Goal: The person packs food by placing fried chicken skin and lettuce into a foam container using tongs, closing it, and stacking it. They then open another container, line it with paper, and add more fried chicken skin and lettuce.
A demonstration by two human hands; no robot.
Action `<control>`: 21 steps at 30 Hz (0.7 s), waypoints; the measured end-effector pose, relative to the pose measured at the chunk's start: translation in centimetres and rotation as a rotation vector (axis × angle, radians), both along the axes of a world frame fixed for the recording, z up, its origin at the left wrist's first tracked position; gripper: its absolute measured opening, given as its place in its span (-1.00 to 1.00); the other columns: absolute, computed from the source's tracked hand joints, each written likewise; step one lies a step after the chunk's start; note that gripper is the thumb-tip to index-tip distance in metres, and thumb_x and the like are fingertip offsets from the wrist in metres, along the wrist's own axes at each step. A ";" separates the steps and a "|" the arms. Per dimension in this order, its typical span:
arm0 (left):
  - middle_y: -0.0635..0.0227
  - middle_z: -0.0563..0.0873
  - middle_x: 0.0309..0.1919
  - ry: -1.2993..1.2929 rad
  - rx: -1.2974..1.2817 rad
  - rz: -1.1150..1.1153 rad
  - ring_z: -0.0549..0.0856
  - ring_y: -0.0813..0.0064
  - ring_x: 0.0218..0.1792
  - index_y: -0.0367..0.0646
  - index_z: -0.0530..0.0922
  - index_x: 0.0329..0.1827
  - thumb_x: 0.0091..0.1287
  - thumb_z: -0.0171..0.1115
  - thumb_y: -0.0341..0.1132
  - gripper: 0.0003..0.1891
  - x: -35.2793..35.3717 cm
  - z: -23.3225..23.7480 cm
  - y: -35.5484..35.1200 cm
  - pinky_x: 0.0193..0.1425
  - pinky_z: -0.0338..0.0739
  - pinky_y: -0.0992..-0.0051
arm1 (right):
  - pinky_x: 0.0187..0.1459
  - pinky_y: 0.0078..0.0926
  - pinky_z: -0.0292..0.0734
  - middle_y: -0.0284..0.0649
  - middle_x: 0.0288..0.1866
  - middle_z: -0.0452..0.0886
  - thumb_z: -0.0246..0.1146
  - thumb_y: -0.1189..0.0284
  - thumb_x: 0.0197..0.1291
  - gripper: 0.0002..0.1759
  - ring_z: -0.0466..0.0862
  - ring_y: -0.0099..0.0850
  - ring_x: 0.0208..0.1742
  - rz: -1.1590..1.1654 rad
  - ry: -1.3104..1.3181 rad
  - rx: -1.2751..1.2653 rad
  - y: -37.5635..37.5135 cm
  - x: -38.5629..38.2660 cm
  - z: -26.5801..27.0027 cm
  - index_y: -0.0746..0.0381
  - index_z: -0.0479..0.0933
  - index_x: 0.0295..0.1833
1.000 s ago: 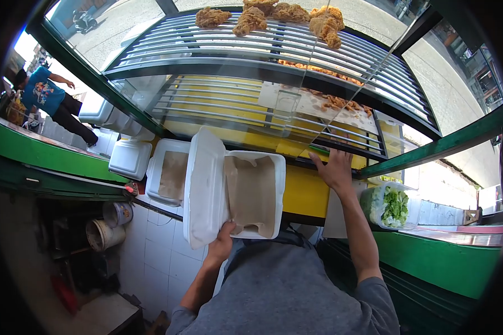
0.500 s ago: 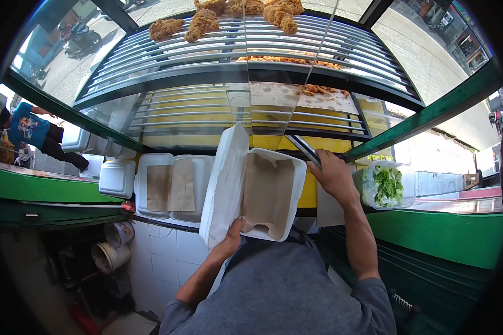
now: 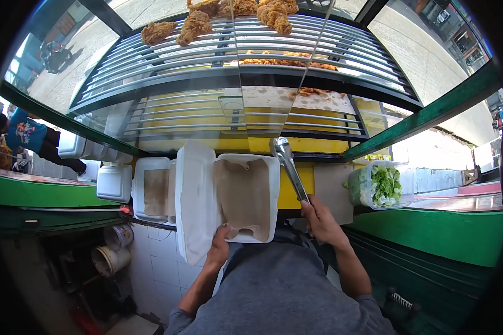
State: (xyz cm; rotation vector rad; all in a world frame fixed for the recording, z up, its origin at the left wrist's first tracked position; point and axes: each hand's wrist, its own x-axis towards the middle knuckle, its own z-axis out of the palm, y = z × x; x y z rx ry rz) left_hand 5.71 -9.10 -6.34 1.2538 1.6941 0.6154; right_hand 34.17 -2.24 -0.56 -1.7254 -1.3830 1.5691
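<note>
White foam box (image 3: 229,195) sits open in front of my chest, lid flung to the left, brown paper liner (image 3: 246,195) lying in the tray half. My left hand (image 3: 218,254) pinches its near edge from below, thumb on top and fingers curled shut underneath. My right hand (image 3: 321,223) is wrapped closed around the handle end of the steel tongs (image 3: 288,167), just right of the box and near my body. The tongs' long axis runs from that fist up and slightly left, and their tips end beside the box's far right corner; the two arms look close together, with nothing between them. The fried chicken (image 3: 195,25) lies on the top rack (image 3: 167,61) of the glass case, well above and beyond the tips, so the right hand is the nearer one to it. A tub of lettuce (image 3: 380,187) stands to the right, and other boxes (image 3: 151,190) rest on the counter to the left. Compared with half a second ago, my right hand has come back from the case's edge, bringing the tongs with it. The box has shifted left and levelled out.
</note>
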 end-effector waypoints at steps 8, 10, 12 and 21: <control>-0.01 0.55 0.19 -0.035 -0.094 0.074 0.45 0.14 0.30 -0.31 0.46 0.20 0.52 -0.18 -0.29 -0.63 -1.1 -0.1 -1.0 0.44 0.22 0.37 | -0.42 -0.30 0.47 -0.16 -0.45 0.47 -0.02 0.23 0.52 -0.64 0.54 -0.31 -0.52 0.034 -0.048 -0.041 -0.2 -2.9 -0.4 0.29 0.33 0.17; -0.01 0.55 0.20 -0.142 -0.103 0.141 0.45 0.14 0.31 -0.30 0.46 0.20 0.52 -0.19 -0.29 -0.63 -1.3 -1.5 -1.1 0.45 0.21 0.37 | -0.32 -0.20 0.49 -0.06 -0.40 0.53 0.06 0.26 0.47 -0.62 0.59 -0.13 -0.43 0.081 -0.131 0.066 0.1 -2.8 -1.1 0.31 0.35 0.19; -0.02 0.54 0.21 -0.329 -0.101 0.263 0.45 0.13 0.31 -0.29 0.45 0.21 0.52 -0.19 -0.30 -0.64 -1.7 -4.7 -1.6 0.46 0.21 0.37 | -0.22 -0.11 0.48 0.01 -0.32 0.56 0.16 0.31 0.36 -0.60 0.59 0.00 -0.32 0.130 -0.242 0.214 0.7 -2.2 1.0 0.32 0.38 0.18; -0.01 0.58 0.15 -0.045 0.071 0.033 0.49 0.09 0.26 -0.31 0.56 0.06 0.44 -0.02 -0.36 -0.72 0.0 -2.2 -0.2 0.40 0.28 0.32 | -0.20 -0.17 0.58 -0.08 -0.13 0.59 0.36 0.41 0.10 -0.43 0.70 -0.08 -0.22 0.233 -1.028 0.638 3.8 3.2 13.5 0.22 0.43 0.26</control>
